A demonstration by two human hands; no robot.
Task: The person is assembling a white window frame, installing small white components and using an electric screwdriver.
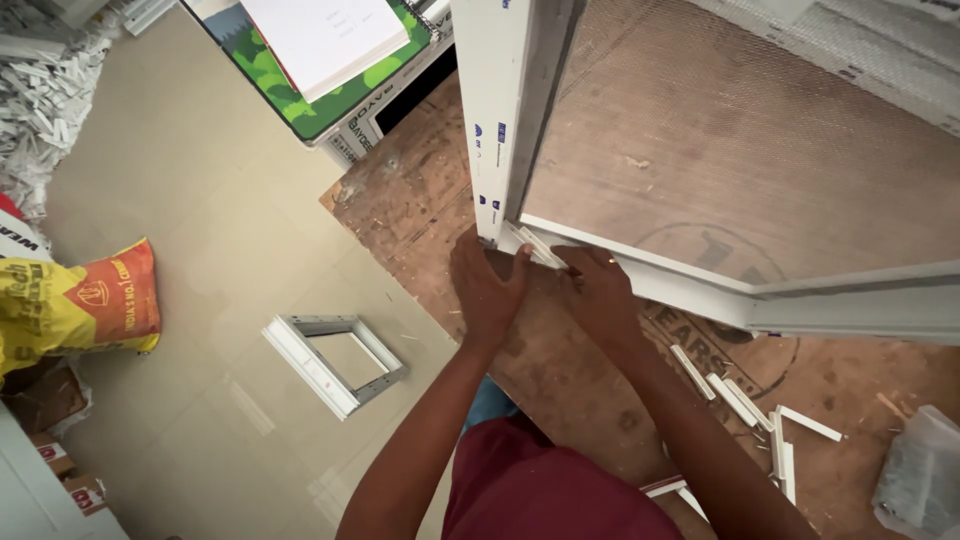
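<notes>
1. The frame (505, 120), white with a mesh panel, stands on the worktop (420, 200); its lower corner rests near the worktop's left edge, right by my hands.
2. A short white strip (538, 247) lies at that corner, along the bottom rail.
3. My left hand (487, 285) is pressed against the corner from below, thumb up beside the strip; its fingers are curled round and mostly hidden, so I cannot tell what they have hold of.
4. My right hand (598, 290) lies just beside it, fingers bent down onto the strip's right end and the rail, touching both.
5. The two hands nearly touch.
6. More cut white strips (735, 398) lie scattered on the worktop to my right, well apart from the hands.
7. A clear plastic bag (920, 470) sits at the far right edge.
8. On the floor (200, 200) to my left lies a small square frame (335, 362).
9. Farther left is a yellow-and-orange sack (80, 305).
10. A book (325, 35) lies open on a box at the top.
</notes>
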